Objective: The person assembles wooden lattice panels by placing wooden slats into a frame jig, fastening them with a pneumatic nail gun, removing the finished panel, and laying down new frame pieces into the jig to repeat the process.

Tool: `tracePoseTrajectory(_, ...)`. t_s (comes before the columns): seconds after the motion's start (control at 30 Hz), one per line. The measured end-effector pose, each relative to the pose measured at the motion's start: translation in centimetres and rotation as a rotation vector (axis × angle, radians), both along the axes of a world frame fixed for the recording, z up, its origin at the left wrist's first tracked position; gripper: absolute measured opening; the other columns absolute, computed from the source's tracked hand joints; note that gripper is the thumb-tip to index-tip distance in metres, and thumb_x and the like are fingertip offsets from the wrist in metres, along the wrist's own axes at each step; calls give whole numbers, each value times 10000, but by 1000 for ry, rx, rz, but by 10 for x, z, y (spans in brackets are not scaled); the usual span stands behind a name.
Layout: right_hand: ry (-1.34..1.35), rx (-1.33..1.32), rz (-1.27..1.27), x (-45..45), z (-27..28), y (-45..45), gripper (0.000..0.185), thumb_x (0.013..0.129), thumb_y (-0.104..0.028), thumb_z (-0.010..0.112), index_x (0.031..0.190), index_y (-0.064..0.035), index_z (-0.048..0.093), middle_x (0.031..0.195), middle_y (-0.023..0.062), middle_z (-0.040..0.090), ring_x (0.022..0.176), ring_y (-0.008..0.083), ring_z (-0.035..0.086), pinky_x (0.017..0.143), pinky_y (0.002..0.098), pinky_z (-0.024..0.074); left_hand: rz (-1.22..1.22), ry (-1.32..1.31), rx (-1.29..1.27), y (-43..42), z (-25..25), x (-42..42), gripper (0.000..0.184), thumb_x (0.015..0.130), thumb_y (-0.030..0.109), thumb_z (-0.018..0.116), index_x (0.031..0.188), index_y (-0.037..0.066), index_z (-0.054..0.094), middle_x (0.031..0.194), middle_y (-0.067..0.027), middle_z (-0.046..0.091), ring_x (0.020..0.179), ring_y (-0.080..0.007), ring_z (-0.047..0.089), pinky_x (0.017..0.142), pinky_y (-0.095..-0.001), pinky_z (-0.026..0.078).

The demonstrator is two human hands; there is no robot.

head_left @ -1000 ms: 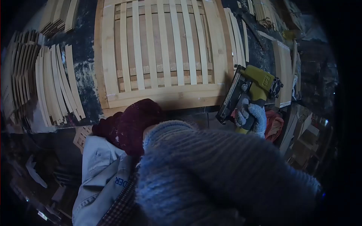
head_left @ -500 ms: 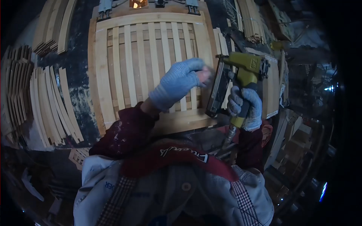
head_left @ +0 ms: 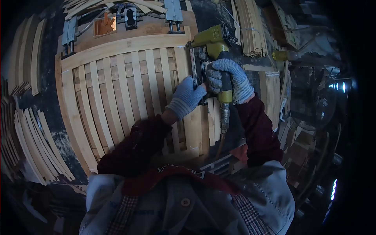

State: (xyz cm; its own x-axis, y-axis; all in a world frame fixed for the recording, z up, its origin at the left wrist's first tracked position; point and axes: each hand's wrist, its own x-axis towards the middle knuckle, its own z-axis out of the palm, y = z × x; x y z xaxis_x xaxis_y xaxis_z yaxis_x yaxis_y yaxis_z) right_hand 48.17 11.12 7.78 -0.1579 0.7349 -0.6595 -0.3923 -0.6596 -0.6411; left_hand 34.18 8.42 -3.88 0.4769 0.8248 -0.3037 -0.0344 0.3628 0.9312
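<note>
A yellow-green nail gun [head_left: 211, 39] with a long dark magazine [head_left: 198, 72] is held over the right side of a slatted wooden panel [head_left: 113, 50]. My right hand [head_left: 231, 78], in a striped knit glove, wraps around its handle. At the magazine's lower part is my gloved left hand [head_left: 186, 98], its fingers closed around it and partly hidden; bare fingertips show near the thumb. An air hose fitting [head_left: 224, 117] hangs below the handle. Light slats run lengthwise in the panel, with cross pieces visible beneath them.
Metal clamp cylinders [head_left: 174, 11] stand at the panel's far edge, beside a small wooden box [head_left: 105, 26]. Bundles of slats [head_left: 250, 31] lie at the back right, and loose strips [head_left: 43, 145] lie at left. A yellow-capped bottle [head_left: 280, 55] is at right.
My view has shifted, so the panel appears farther left and lower. The nail gun has moved over the panel's right edge, and my left hand has come onto its magazine.
</note>
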Motion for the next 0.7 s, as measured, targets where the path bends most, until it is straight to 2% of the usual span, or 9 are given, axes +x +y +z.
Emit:
tracePoseTrajectory(0.17, -25, -12, 23, 6, -11, 16, 144, 856, -158, 617, 882, -42, 536, 660, 28, 546, 503, 132, 535, 438, 262, 461, -61, 88, 10, 14, -7, 4, 424, 900, 347, 614, 922, -57, 487, 762, -132, 611, 651, -185, 625, 560, -324, 525)
tracePoseTrajectory(0.37, -28, -19, 17, 9, -16, 18, 209, 850, -176, 635, 962, -16, 561, 668, 29, 555, 504, 123, 534, 432, 260, 462, -75, 115, 23, 13, -9, 4, 443, 898, 365, 623, 920, -55, 483, 766, -136, 600, 650, -184, 612, 569, -331, 523)
tracePoseTrajectory(0.47, -57, -28, 15, 7, -15, 17, 207, 847, -182, 640, 951, -16, 575, 667, 27, 556, 498, 117, 528, 430, 258, 462, -56, 78, 28, 10, -14, 5, 444, 901, 364, 623, 921, -56, 481, 753, -132, 593, 644, -179, 607, 563, -330, 521)
tracePoseTrajectory(0.57, -77, -35, 13, 3, -10, 17, 170, 846, -184, 641, 899, -34, 581, 663, 22, 556, 494, 115, 524, 429, 257, 461, -34, 31, -53, 7, -19, 8, 309, 918, 277, 619, 937, -12, 512, 760, -61, 570, 661, -106, 546, 574, -298, 498)
tracePoseTrajectory(0.7, -55, -29, 44, 5, -12, 18, 145, 846, -186, 642, 843, -58, 575, 661, 22, 559, 493, 118, 530, 429, 258, 462, -43, 15, -66, 6, -19, 8, 298, 922, 271, 614, 947, -9, 516, 763, -50, 571, 667, -101, 543, 588, -296, 501)
